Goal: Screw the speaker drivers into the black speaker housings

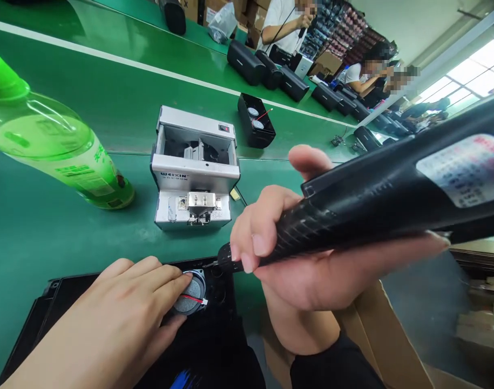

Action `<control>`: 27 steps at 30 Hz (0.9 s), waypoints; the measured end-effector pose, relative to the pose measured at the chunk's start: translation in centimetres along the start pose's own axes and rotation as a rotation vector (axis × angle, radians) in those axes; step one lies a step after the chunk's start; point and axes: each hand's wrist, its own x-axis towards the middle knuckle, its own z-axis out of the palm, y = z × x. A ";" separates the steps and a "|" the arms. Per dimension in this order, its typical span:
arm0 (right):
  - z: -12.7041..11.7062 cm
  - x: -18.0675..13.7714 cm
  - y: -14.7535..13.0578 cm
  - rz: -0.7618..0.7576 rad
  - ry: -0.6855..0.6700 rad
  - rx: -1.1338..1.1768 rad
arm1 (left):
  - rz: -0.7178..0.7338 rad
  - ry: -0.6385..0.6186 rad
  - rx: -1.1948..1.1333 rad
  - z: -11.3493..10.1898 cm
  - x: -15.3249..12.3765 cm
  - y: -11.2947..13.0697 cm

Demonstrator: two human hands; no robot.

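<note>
Benchtop (48, 232), green and long, carries everything, and places here are told from the one grey screw feeder (195, 170) at its middle. Left of the feeder lies one green bottle (56, 146) on its side. Behind the feeder sits one open black box (256, 120). In front of the feeder lies one black speaker housing (214, 335). The right hand (287, 254) is wrapped around one black electric screwdriver (372, 200), tip at the housing. The left hand (109, 324) rests flat, fingers extended, touching one round speaker driver (191, 297) in the housing.
</note>
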 end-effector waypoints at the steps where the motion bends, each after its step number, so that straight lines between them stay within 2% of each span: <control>1: -0.1 -0.2 0.1 0.007 -0.014 -0.010 | -0.001 0.001 0.004 0.0 0.1 0.1; 10: -1.3 -1.1 1.9 0.063 -0.090 -0.053 | -0.033 0.014 -0.010 -0.9 0.6 1.1; 16: -1.1 -1.1 2.3 0.052 -0.098 -0.122 | -0.025 0.062 -0.040 -1.1 0.9 1.2; 27: -1.5 -0.6 1.7 0.066 -0.082 -0.067 | -0.085 -0.028 -0.022 -1.0 0.3 1.7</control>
